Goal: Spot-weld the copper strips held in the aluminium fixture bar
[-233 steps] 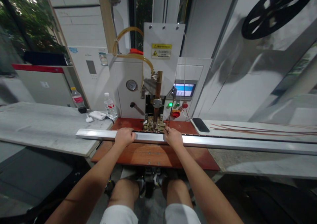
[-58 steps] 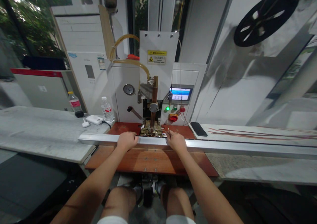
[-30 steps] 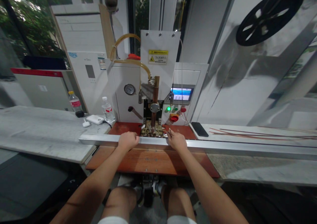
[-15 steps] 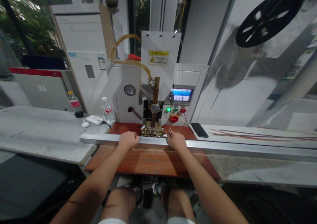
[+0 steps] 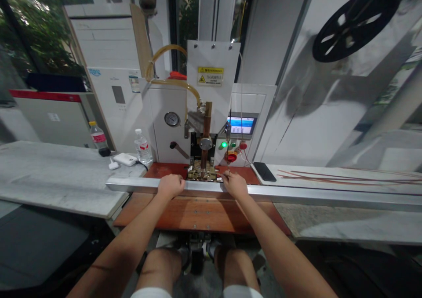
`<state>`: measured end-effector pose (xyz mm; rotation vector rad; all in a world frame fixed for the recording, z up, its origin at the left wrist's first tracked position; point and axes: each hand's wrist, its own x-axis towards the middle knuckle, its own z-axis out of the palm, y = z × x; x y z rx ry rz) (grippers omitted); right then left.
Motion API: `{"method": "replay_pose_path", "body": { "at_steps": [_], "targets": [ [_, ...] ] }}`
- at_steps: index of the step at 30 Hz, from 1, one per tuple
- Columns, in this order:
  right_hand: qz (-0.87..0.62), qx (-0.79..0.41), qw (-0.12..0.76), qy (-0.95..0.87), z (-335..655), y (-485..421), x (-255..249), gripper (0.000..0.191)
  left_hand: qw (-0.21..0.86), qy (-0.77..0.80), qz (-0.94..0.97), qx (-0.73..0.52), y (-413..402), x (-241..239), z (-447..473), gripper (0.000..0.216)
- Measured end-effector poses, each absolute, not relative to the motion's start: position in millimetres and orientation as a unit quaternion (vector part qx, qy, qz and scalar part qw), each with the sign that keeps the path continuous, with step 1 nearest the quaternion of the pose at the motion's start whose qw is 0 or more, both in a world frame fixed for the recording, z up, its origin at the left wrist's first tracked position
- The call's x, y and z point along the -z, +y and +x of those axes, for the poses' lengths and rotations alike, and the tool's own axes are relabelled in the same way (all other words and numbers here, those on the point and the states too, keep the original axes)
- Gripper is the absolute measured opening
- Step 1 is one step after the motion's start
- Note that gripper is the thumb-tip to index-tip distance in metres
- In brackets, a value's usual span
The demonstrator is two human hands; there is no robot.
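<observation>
A long aluminium bar [image 5: 313, 194] lies across the bench in front of a white welding machine [image 5: 211, 87]. My left hand [image 5: 170, 185] is curled over the bar just left of the brass fixture [image 5: 202, 174] under the copper electrode [image 5: 206, 131]. My right hand [image 5: 234, 184] rests on the bar right of the fixture, fingers pinched on a thin strip that I can barely make out. Both hands press the bar against the fixture on the red-brown work plate [image 5: 198, 210].
Two water bottles [image 5: 141, 146] and a white power bank [image 5: 124, 159] sit on the marble bench at left. A black phone [image 5: 264, 171] and thin copper strips [image 5: 346, 175] lie at right. A touch screen [image 5: 240, 125] and red button [image 5: 230, 156] face me.
The bar has shifted slightly to the right since the oldest frame. Over the last second my hands stay in place on the bar; only the head view moves a little.
</observation>
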<state>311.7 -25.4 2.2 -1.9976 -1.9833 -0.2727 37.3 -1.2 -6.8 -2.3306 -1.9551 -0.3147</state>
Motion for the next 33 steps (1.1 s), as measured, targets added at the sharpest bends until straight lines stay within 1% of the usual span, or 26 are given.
{"method": "replay_pose_path", "body": {
  "at_steps": [7, 13, 21, 28, 33],
  "targets": [
    [-0.701, 0.078, 0.153, -0.692, 297.4, -26.8, -12.1, 0.039, 0.039, -0.639, -0.761, 0.103, -1.6, 6.2, 37.0, 0.043],
    [-0.7, 0.061, 0.127, -0.7, 282.2, -24.4, -16.3, 0.044, 0.045, -0.639, -0.762, 0.091, -0.6, 6.8, 36.7, 0.043],
    [-0.69, 0.05, 0.107, -0.715, 274.9, -23.6, -10.3, 0.041, 0.045, -0.641, -0.76, 0.099, -0.7, 9.3, 36.9, 0.043],
    [-0.674, 0.056, 0.122, -0.726, 275.6, -23.8, -6.3, 0.041, 0.042, -0.634, -0.766, 0.102, -1.5, 7.6, 36.2, 0.043],
    [-0.678, 0.056, 0.11, -0.724, 274.4, -25.0, -6.9, 0.042, 0.037, -0.622, -0.775, 0.099, 1.4, 8.2, 33.5, 0.042]
  ]
}}
